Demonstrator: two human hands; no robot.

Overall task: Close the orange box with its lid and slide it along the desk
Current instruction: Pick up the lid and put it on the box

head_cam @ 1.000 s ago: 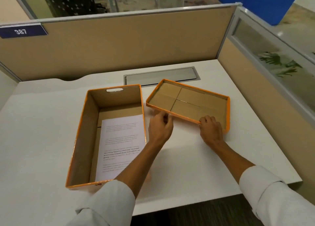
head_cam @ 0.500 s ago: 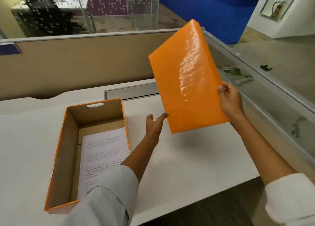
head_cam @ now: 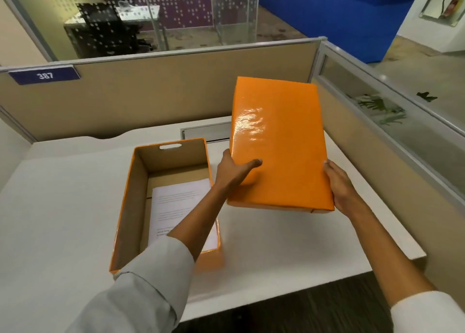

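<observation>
The open orange box [head_cam: 125, 202] stands on the white desk, left of centre, with a printed sheet of paper [head_cam: 176, 204] lying on its brown cardboard floor. The glossy orange lid [head_cam: 279, 144] hangs in the air to the right of the box, top side up and tilted toward me. My left hand [head_cam: 232, 169] grips the lid's left edge with the thumb on top. My right hand [head_cam: 338, 184] holds its right edge near the front corner. My left forearm crosses over the box's near right corner.
The white desk [head_cam: 63, 207] is enclosed by a tan partition [head_cam: 151, 93] at the back and another [head_cam: 377, 169] on the right. A grey cable flap [head_cam: 206, 131] is set into the desk behind the box. The desk's front edge runs close below my arms.
The lid lay upside down on the desk; both hands lifted it and turned it over. It has since come down from steeply upright to a flatter tilt, and my left hand has taken hold again.
</observation>
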